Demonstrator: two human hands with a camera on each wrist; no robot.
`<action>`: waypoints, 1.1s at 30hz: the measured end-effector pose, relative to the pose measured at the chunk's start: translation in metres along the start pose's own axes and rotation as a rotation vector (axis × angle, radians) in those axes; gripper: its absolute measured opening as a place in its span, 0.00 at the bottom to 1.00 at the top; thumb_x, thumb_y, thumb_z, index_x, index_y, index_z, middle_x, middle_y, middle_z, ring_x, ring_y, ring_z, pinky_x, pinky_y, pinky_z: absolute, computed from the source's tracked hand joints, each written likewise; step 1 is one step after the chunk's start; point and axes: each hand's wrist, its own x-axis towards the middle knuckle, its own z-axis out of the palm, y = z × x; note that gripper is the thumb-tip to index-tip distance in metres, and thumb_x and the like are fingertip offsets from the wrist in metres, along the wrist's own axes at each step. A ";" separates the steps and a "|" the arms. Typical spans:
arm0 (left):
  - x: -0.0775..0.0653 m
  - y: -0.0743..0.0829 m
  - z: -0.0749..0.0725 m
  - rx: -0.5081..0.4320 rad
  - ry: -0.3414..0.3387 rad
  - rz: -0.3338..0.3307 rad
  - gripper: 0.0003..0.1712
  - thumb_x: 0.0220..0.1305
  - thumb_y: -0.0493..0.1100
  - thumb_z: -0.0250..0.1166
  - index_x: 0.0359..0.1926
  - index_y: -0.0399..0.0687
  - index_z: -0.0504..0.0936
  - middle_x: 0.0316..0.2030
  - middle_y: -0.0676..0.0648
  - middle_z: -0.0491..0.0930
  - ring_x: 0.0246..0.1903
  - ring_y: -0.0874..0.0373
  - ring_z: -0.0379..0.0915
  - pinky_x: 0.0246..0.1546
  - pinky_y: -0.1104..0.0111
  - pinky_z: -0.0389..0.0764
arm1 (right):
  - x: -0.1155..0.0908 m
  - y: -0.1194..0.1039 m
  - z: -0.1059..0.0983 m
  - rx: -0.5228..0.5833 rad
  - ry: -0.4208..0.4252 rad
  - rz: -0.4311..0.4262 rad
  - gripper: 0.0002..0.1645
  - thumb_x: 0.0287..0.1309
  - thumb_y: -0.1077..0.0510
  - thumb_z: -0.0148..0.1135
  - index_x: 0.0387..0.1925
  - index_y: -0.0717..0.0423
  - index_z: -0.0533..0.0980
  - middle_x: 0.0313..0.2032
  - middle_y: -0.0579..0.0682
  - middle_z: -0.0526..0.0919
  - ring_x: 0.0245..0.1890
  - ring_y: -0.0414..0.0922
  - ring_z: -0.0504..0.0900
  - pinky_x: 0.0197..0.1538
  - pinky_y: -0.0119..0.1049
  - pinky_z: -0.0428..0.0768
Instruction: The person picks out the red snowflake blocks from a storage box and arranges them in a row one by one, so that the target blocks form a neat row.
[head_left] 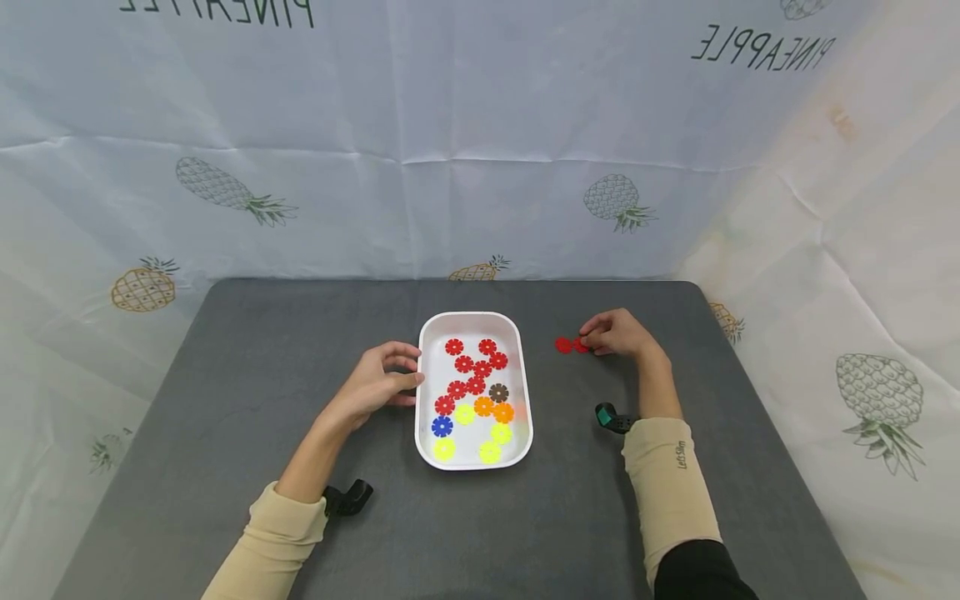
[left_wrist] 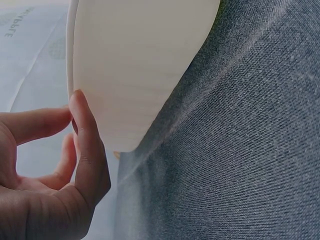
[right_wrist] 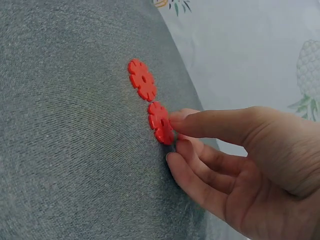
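A white tray (head_left: 525,417) holds several notched, flower-shaped plastic discs, among them a blue disc (head_left: 442,427) and a brown disc (head_left: 498,392). At the tray's left side, my left hand (head_left: 378,379) pinches the rim between thumb and finger; the left wrist view shows the outer wall (left_wrist: 135,65) by the fingertips. Right of the tray, my right hand (head_left: 617,333) pinches a red disc (right_wrist: 159,122) at its edge, low over the table. A second red disc (right_wrist: 143,80) lies flat just beside it. Some fingertips of the right hand are hidden behind the held disc.
The dark grey table (head_left: 255,358) reaches back to a white pineapple-print cloth (head_left: 420,208). Black wrist devices sit by the left wrist (head_left: 348,497) and the right wrist (head_left: 615,418).
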 end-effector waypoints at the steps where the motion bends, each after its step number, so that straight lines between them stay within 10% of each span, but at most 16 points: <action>1: 0.000 0.000 0.000 0.001 -0.001 -0.001 0.28 0.70 0.34 0.70 0.67 0.33 0.74 0.51 0.37 0.79 0.35 0.56 0.86 0.41 0.58 0.95 | 0.000 -0.001 0.000 0.000 0.004 0.000 0.17 0.74 0.63 0.65 0.58 0.69 0.82 0.50 0.65 0.90 0.45 0.46 0.90 0.54 0.45 0.93; 18: -0.001 0.002 0.002 0.013 0.002 -0.007 0.28 0.70 0.35 0.71 0.68 0.33 0.74 0.51 0.37 0.79 0.35 0.57 0.85 0.40 0.59 0.95 | 0.006 -0.063 0.013 0.002 0.062 -0.216 0.14 0.72 0.57 0.69 0.52 0.63 0.86 0.43 0.64 0.88 0.37 0.49 0.85 0.44 0.36 0.86; 26: -0.002 0.002 0.002 0.011 0.005 -0.003 0.29 0.70 0.35 0.71 0.68 0.33 0.74 0.51 0.37 0.79 0.35 0.57 0.85 0.40 0.60 0.95 | 0.007 -0.108 0.040 0.061 -0.013 -0.315 0.13 0.72 0.61 0.69 0.52 0.65 0.85 0.43 0.61 0.87 0.47 0.64 0.88 0.57 0.57 0.91; 33: -0.002 0.001 0.001 0.002 0.005 -0.007 0.29 0.70 0.35 0.72 0.68 0.34 0.74 0.51 0.38 0.79 0.34 0.57 0.85 0.39 0.60 0.95 | 0.014 -0.136 0.066 0.034 -0.087 -0.385 0.11 0.71 0.62 0.69 0.51 0.65 0.85 0.44 0.61 0.89 0.41 0.55 0.89 0.53 0.50 0.93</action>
